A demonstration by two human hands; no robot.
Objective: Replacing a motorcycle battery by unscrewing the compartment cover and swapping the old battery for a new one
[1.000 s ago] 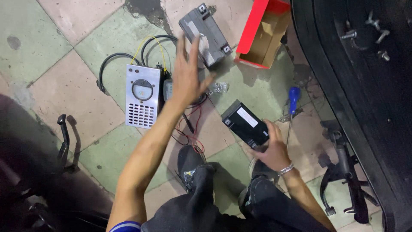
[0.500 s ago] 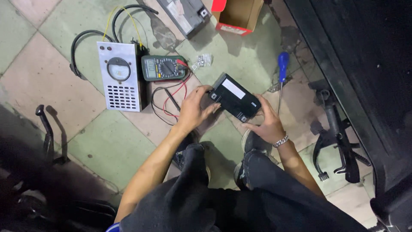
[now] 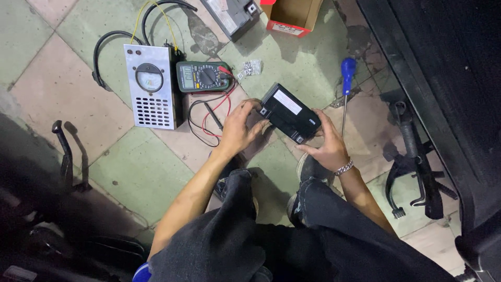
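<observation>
Tiled floor | metal meter box, multimeter | my left hand and right hand, fingers gripping the black battery above the floor; I judge level support best | blue screwdriver beside.

Pale green and pink floor tiles are filling the frame, grimy along the joints; dark shadow is pooling lower left, while a black vehicle body is looming at right.
</observation>
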